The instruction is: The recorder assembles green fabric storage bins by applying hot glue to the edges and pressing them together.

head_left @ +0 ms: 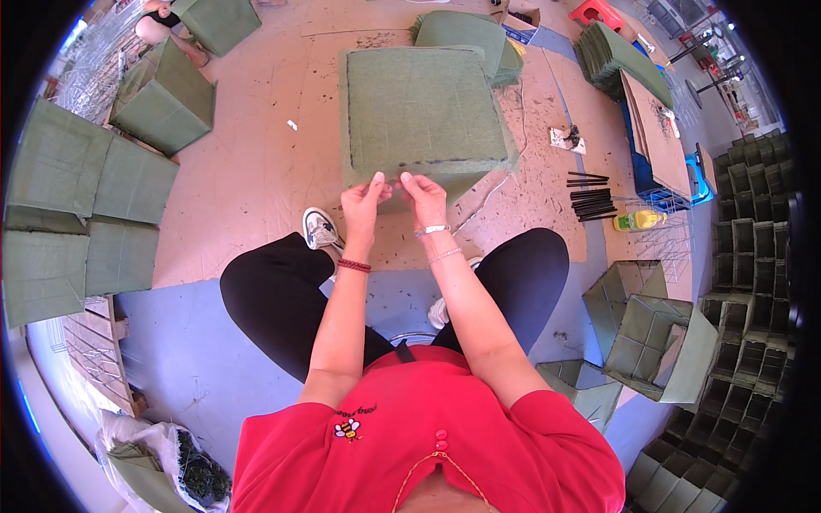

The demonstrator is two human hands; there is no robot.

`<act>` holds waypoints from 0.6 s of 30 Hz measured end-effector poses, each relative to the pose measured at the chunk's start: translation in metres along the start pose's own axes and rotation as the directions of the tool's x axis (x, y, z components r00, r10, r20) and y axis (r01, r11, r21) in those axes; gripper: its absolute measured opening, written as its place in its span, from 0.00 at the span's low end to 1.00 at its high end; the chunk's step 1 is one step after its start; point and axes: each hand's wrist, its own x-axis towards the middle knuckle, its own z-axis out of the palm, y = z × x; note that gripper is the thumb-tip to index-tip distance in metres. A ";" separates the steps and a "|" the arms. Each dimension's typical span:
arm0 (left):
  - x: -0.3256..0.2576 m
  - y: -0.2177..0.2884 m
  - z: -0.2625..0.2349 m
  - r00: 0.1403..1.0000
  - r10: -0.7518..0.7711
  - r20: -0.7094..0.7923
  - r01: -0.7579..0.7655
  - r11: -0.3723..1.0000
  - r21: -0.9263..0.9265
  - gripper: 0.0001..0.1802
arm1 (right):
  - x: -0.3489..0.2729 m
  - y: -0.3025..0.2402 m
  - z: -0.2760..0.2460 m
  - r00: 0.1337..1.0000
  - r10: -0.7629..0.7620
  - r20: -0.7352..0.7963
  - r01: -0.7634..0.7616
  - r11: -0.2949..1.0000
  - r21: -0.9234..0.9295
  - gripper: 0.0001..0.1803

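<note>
A square green fabric box (423, 107) stands between my knees, its flat top toward me, with a rough dark line along the top's border. At the near edge of that top, my left hand (363, 202) is closed, thumb and fingers pinching the fabric edge. Close beside it, my right hand (425, 201) pinches the same edge, also closed. A narrow gap separates the two thumbs. The undersides of my fingers and any small thing within them are hidden.
Green boxes (167, 98) stand at the left, with others (654, 342) at the right. Black sticks (592, 203) and a yellow bottle (640, 221) lie right of the cardboard. Stacked green panels (620, 64) sit at the far right. Another person's leg (152, 31) shows far left.
</note>
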 end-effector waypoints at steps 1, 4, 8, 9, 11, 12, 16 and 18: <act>0.000 0.002 0.000 1.000 -0.001 -0.002 0.001 1.000 0.000 0.13 | -0.003 0.002 0.002 1.000 0.030 0.005 -0.030 0.999 0.036 0.09; 0.004 0.004 0.002 0.999 0.024 0.030 -0.025 1.000 0.016 0.12 | 0.003 0.007 0.010 1.000 0.018 0.012 -0.017 0.999 -0.030 0.07; 0.010 -0.004 0.002 0.995 0.101 -0.023 -0.098 0.990 0.103 0.12 | 0.005 0.015 0.015 0.999 0.002 -0.048 -0.004 0.999 -0.032 0.08; 0.012 -0.006 0.001 0.990 0.131 -0.046 -0.123 0.982 0.145 0.12 | 0.006 0.015 0.015 0.998 -0.040 -0.051 0.037 0.997 -0.063 0.09; 0.012 -0.009 0.002 0.989 0.122 -0.090 -0.107 0.982 0.156 0.12 | 0.003 0.011 0.022 0.996 -0.078 -0.051 0.073 0.993 -0.094 0.10; 0.012 -0.008 0.003 0.985 0.116 -0.130 -0.094 0.981 0.167 0.12 | 0.000 0.009 0.027 0.992 -0.101 -0.073 0.095 0.992 -0.081 0.10; 0.013 -0.008 0.007 0.980 0.167 -0.105 -0.155 0.982 0.111 0.13 | 0.005 0.010 0.025 0.986 -0.146 -0.077 0.136 0.983 -0.122 0.09; 0.014 -0.008 0.002 0.987 0.150 -0.054 -0.142 0.981 0.131 0.13 | 0.006 0.010 0.023 0.990 -0.126 -0.065 0.117 0.985 -0.129 0.09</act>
